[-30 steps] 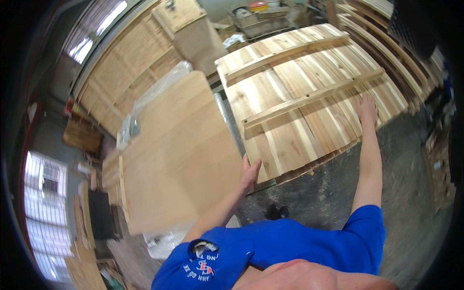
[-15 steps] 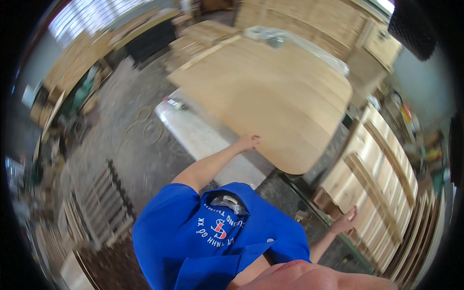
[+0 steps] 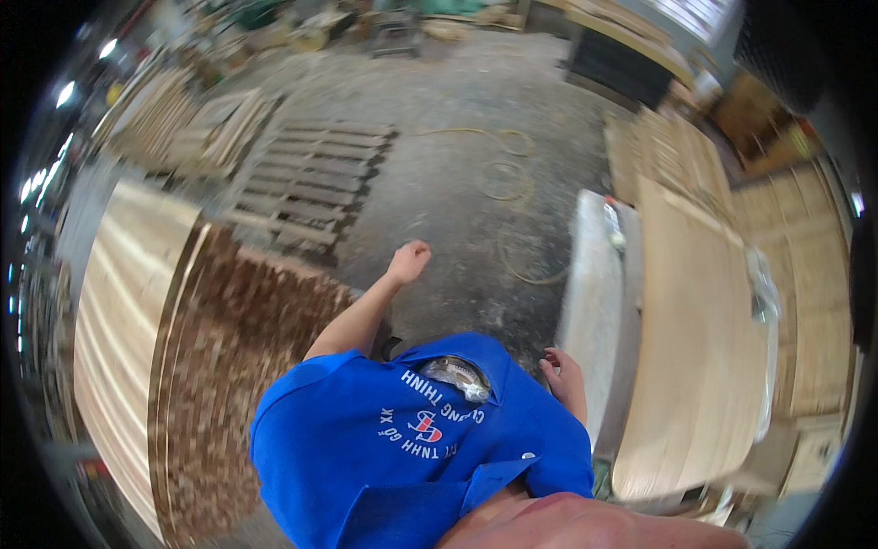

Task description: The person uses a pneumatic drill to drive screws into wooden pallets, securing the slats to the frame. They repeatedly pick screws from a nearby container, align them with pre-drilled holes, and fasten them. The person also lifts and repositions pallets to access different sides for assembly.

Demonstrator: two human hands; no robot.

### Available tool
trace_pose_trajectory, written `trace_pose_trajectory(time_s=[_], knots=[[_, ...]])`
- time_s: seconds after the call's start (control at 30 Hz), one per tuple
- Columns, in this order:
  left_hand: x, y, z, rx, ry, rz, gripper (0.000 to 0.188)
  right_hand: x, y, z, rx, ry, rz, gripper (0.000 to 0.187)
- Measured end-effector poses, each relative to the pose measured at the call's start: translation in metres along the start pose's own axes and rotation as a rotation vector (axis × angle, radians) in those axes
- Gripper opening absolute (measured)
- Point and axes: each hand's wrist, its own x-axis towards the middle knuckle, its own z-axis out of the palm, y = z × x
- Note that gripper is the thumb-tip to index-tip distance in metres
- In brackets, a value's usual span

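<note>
My left hand [image 3: 410, 263] is held out over the concrete floor, its fingers curled into a loose fist with nothing seen in it. My right hand [image 3: 562, 373] hangs at my right side, fingers loosely bent and a little apart, holding nothing. Just to its right lies a pale, plastic-wrapped slab [image 3: 585, 302]. Beyond that is a large wooden tabletop with rounded corners [image 3: 690, 339]. Neither hand visibly touches anything.
At my left stands a big stack of wood pieces [image 3: 265, 366] beside a pale wooden panel [image 3: 128, 339]. Ahead left lies a slatted pallet [image 3: 311, 178] near leaning boards. A yellow hose [image 3: 503, 180] coils on the floor [image 3: 439, 201]. Dark-fronted bench [image 3: 617, 69] at the far right.
My view has swung left, so the tabletop now sits at my right and the pallet lies ahead. My left hand is away from the tabletop edge; my right is away from the slatted wood panel.
</note>
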Motion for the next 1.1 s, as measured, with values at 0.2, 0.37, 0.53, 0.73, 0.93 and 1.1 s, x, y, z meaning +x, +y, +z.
trace_pose_trajectory(time_s=[0.2, 0.37, 0.53, 0.73, 0.93, 1.1], knots=[[-0.065, -0.013, -0.128, -0.115, 0.504, -0.029, 0.026, 0.072, -0.057, 0.072, -0.087, -0.547, -0.187, 0.039], [-0.198, 0.010, -0.176, 0.116, 0.844, -0.059, 0.018, 0.106, -0.102, 0.100, -0.242, -0.810, -0.381, 0.038], [-0.368, 0.002, -0.175, 0.368, 1.314, -0.318, 0.010, 0.115, -0.142, 0.141, -0.118, -0.966, -0.592, 0.030], [-0.573, -0.005, -0.217, 0.765, 1.762, -0.830, 0.022, 0.124, -0.249, 0.207, 0.373, -0.865, -0.838, 0.022], [-0.753, -0.045, -0.282, 0.978, 1.826, -1.290, 0.040, 0.131, -0.436, 0.258, 0.939, -1.012, -0.724, 0.045], [-0.829, -0.076, -0.356, 0.535, 1.612, -1.678, 0.053, 0.110, -0.544, 0.315, 0.965, -1.163, -0.672, 0.055]])
